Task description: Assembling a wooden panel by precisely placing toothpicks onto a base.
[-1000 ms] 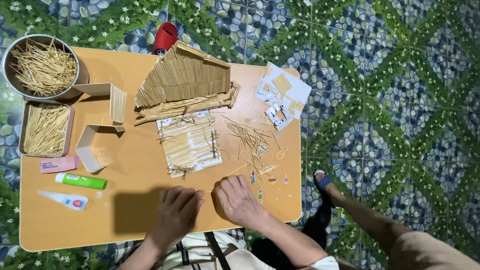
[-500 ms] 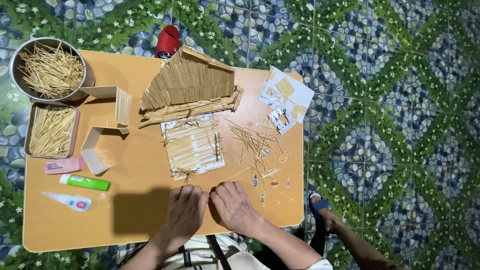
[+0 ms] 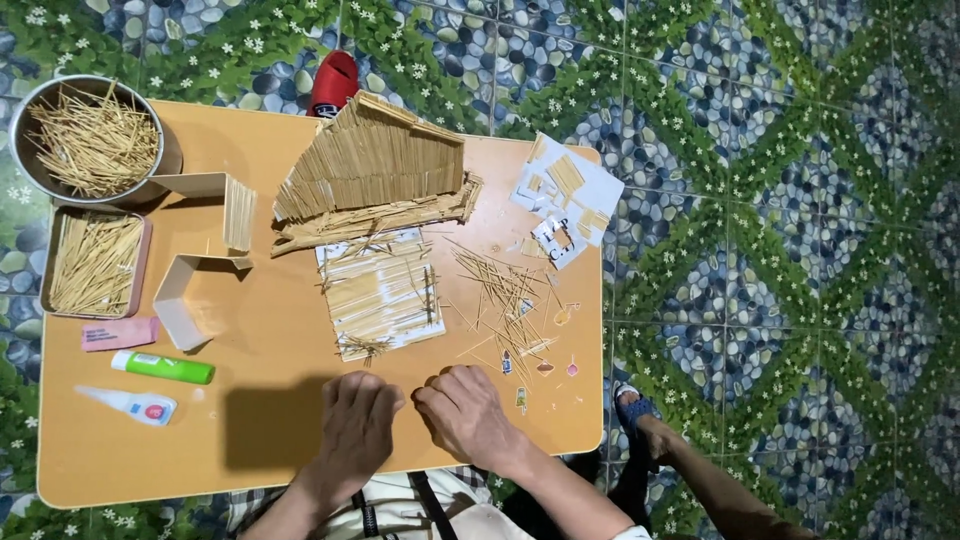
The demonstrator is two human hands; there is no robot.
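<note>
Your left hand (image 3: 357, 425) and right hand (image 3: 468, 412) rest side by side on the near edge of the counter (image 3: 270, 340), fingertips almost meeting. Both have their fingers curled down together; whether they pinch a stick between them is too small to tell.

Just beyond your fingertips lies a flat panel of sticks (image 3: 382, 292), glued in rows, with a few loose ends poking off its near edge. To its right a scatter of loose sticks (image 3: 500, 290) spreads across the counter, with a few small coloured bits near your right hand. Behind the panel stands a stick roof (image 3: 370, 170), sloped, with its lower edge touching the panel's far side. Nothing lies between your hands and the panel.

On the far right corner sits a sheet of paper (image 3: 567, 198) with cut pieces on it. To the left are folded card strips (image 3: 195, 265), a pink tray of sticks (image 3: 95, 262) and a metal bowl of sticks (image 3: 92, 140). Nearer to you on that side lie a pink pad (image 3: 120, 333), a green tube (image 3: 162, 367) and a white glue bottle (image 3: 130, 405), all well apart from your left hand.
</note>
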